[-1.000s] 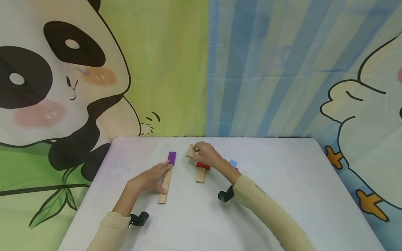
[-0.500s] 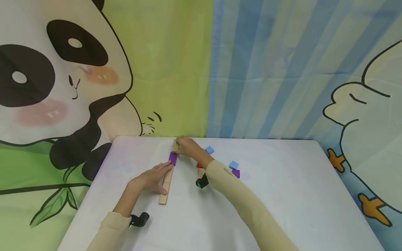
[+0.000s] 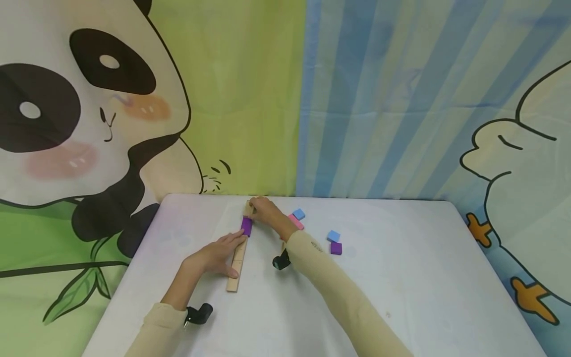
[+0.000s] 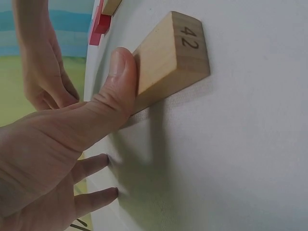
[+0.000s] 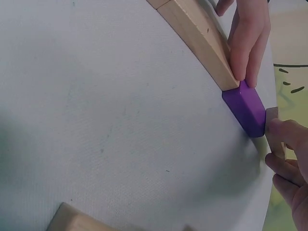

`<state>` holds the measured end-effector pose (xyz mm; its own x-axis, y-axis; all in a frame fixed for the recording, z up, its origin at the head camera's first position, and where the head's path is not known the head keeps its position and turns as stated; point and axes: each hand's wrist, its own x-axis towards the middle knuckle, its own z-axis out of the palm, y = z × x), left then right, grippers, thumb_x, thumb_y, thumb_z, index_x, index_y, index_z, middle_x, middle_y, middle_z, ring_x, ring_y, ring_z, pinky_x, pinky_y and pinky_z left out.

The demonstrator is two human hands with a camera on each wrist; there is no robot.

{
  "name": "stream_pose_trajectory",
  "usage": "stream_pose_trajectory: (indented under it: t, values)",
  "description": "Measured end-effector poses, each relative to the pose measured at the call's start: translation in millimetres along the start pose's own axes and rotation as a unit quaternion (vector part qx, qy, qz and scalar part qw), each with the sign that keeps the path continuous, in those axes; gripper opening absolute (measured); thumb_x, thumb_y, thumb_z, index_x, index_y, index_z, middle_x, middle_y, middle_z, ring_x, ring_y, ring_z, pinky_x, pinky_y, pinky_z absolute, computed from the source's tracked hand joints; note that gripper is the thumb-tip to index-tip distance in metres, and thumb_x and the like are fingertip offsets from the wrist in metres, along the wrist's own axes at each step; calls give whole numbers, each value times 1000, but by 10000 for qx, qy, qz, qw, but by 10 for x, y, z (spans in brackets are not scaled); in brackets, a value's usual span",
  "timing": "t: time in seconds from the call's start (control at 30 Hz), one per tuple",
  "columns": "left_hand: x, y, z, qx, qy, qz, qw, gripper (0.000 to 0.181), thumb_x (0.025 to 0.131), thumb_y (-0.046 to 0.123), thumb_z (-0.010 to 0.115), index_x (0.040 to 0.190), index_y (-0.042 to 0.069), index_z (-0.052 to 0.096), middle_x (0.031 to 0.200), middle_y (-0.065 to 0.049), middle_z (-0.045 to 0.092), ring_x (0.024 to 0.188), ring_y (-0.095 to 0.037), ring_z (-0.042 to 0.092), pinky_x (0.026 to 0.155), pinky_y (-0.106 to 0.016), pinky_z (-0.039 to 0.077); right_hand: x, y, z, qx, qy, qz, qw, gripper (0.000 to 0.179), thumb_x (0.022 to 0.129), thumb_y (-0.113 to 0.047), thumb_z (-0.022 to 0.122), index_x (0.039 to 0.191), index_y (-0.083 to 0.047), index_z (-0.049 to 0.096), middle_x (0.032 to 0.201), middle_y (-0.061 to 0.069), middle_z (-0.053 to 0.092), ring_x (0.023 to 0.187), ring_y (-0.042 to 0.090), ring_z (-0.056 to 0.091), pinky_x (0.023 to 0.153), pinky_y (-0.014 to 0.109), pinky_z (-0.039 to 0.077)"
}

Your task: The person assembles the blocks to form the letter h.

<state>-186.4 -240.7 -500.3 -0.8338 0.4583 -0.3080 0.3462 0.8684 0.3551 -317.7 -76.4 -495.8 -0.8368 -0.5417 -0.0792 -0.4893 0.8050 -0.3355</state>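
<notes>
our left hand (image 3: pixel 215 255) is resting, fingers spread, along the wooden row (image 3: pixel 238 263) and purple block (image 3: pixel 247 226), probably steadying them, while our right hand (image 3: pixel 267 210) is pinching a plain block (image 3: pixel 247 209) at the purple block's far end, seemingly for alignment. unlike a second ago, we are no longer holding it apart.

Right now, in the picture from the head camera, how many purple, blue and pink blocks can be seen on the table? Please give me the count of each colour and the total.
Purple blocks: 2
Blue blocks: 2
Pink block: 1
Total: 5
</notes>
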Motion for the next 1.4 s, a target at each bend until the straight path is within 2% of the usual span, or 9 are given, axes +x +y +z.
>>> stream_pose_trajectory:
  t: [0.17, 0.33, 0.5, 0.83, 1.1, 1.4]
  values:
    - [15, -3, 11, -10, -23, -46, 10000, 105, 65, 45, 76, 147, 13, 20, 156, -6, 13, 142, -32, 17, 111, -52, 27, 19, 37, 26, 147, -33, 57, 9999, 36, 86, -26, 64, 117, -8, 57, 107, 4, 63, 97, 14, 58, 84, 24, 49]
    - [1, 16, 10, -80, -51, -111, 9999, 104, 65, 45, 77, 147, 14, 22, 156, -5, 12, 142, -32, 17, 110, -53, 28, 26, 74, 26, 102, -166, -223, 9996, 33, 88, -19, 62, 117, -4, 58, 109, 7, 64, 101, 17, 59, 89, 26, 49]
    - [-1, 26, -2, -27, -17, -119, 9999, 103, 65, 45, 77, 147, 13, 22, 156, -5, 13, 142, -33, 18, 110, -53, 28, 43, 96, 36, -57, -227, -382, 9990, 31, 89, -19, 59, 117, -4, 59, 113, 8, 64, 106, 19, 59, 94, 27, 48]
    - [2, 26, 6, 29, -45, -184, 9998, 104, 65, 46, 76, 147, 14, 21, 156, -4, 12, 142, -32, 18, 110, -53, 28, 35, 104, 98, 101, -177, -164, 9997, 31, 91, -19, 56, 119, -6, 57, 114, 6, 63, 107, 17, 58, 95, 27, 47]
    - [-7, 19, -13, 27, -3, -109, 9999, 104, 65, 45, 77, 147, 13, 21, 156, -5, 13, 141, -33, 19, 110, -53, 28, 15, 97, 137, 155, 98, -99, 9998, 29, 92, -18, 55, 119, -7, 56, 116, 5, 62, 108, 15, 58, 96, 26, 46]
    - [-11, -14, 8, 27, 45, 86, 9999, 104, 65, 46, 76, 147, 12, 21, 156, -6, 14, 141, -35, 20, 107, -57, 30, 1, 95, 159, 188, 2, -82, 9998, 30, 93, -18, 53, 122, -8, 55, 123, 5, 60, 117, 15, 54, 103, 27, 42]
